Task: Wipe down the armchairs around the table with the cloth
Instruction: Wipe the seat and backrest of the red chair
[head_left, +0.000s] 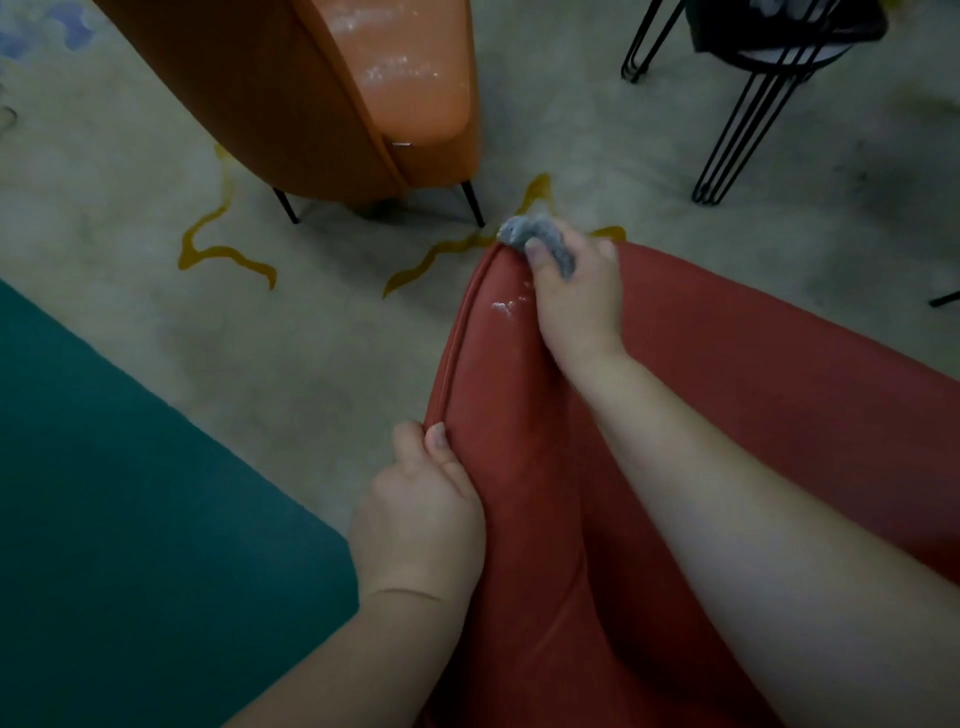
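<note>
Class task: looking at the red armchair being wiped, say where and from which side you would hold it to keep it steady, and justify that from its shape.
Hold the red armchair by its piped top edge, from its outer, floor side, as the left hand does now. That raised ridge is narrow enough for fingers to curl round; the broad padded surfaces offer no purchase. This likely keeps clear of the right hand working the cloth further along.

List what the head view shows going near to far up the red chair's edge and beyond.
left hand gripping the red armchair → right hand → grey cloth → orange armchair
</note>
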